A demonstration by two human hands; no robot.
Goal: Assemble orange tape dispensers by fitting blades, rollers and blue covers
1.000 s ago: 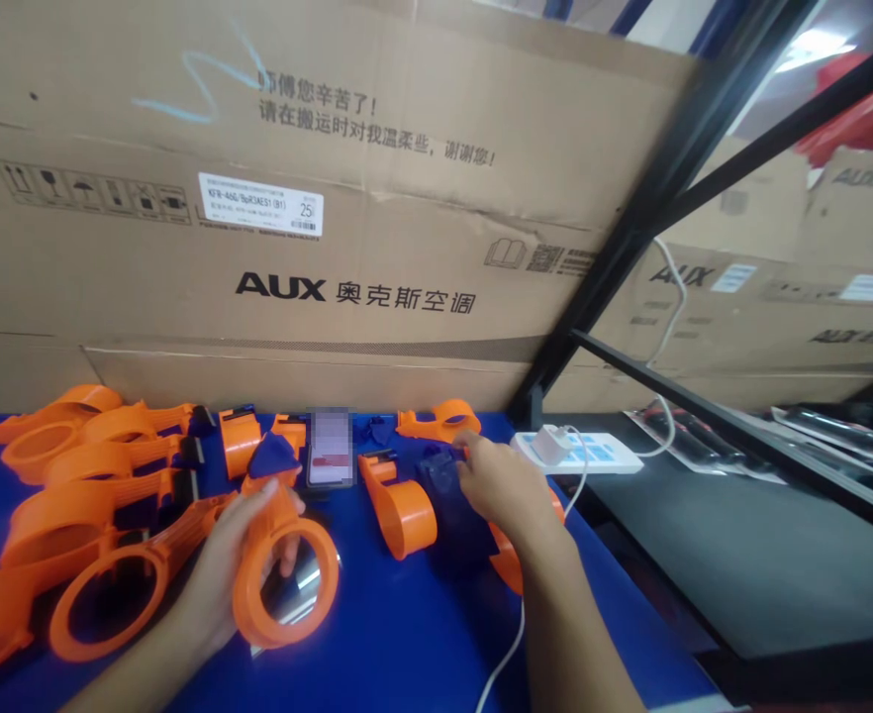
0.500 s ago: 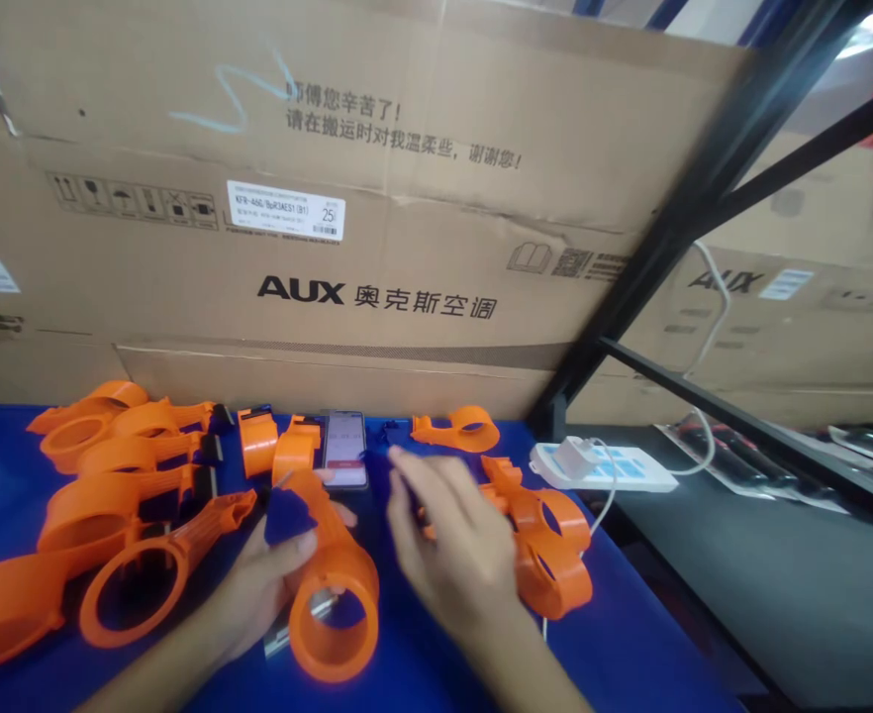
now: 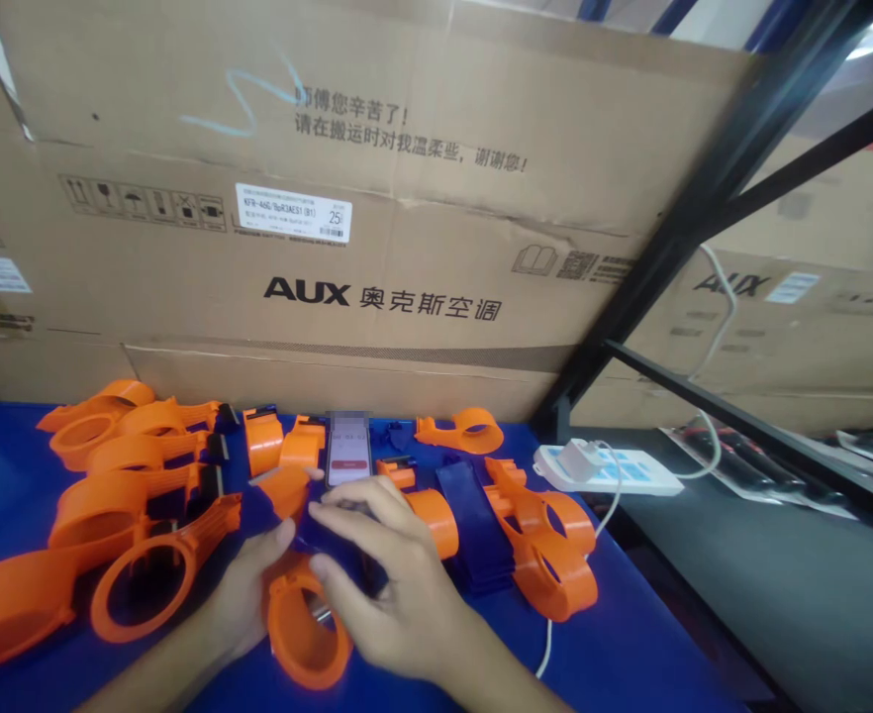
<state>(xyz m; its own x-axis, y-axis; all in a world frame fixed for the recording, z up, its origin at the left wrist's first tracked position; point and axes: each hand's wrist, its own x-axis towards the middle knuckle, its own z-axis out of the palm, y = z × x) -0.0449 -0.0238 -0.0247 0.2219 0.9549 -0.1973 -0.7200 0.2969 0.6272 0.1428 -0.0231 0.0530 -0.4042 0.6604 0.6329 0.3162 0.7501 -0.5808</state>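
Observation:
My left hand is closed around an orange tape dispenser, its round ring toward me and its handle pointing away. My right hand has come over the handle, fingers bent around a dark blue plastic strip lying against the dispenser. The fingers hide part of both. Right of that hand lies a stack of dark blue strips. Another orange dispenser shows partly behind my right hand. A bit of shiny metal is visible through the held ring.
Several orange dispensers crowd the left of the blue tabletop; more lie at right. A phone stands behind my hands. A white power strip with cable sits near the black rack post. A large carton walls the back.
My right hand has moved left from beside the blue stack onto the dispenser, bringing a blue strip. The stack is now uncovered. The held dispenser has shifted slightly left and turned.

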